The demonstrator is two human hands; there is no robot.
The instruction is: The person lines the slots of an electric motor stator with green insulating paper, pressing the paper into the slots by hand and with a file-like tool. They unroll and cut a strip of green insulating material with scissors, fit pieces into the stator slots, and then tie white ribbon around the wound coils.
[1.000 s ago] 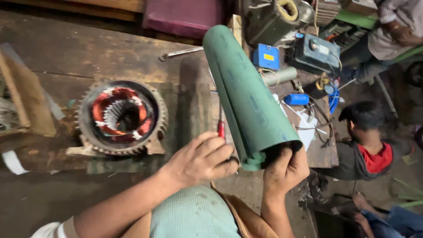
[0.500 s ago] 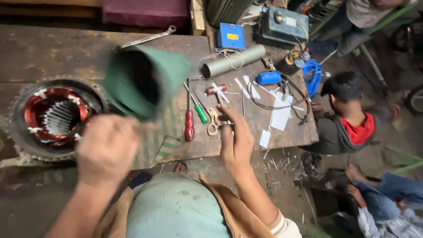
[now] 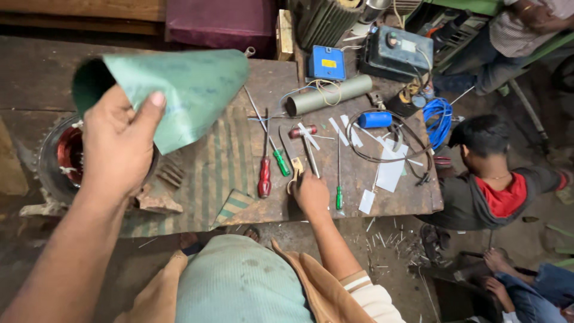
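Two hands are busy, so start with the bigger job: your left hand is clamped on the rolled green insulation sheet, thumb across the outside, holding it above the wooden workbench and over the motor stator. The roll's long axis runs roughly left to right, its dark open mouth pointing left and a little toward you, the looser flared end pointing right toward the tools. Keep your grip even so the roll does not unwind or crease; that looks like the main risk.

Your right hand rests down at the bench's near edge, fingers curled around the handles of the scissors, blades pointing away from you. Whether it has fully closed on them you cannot tell. Beside it lie a red-handled screwdriver and a green-handled screwdriver.
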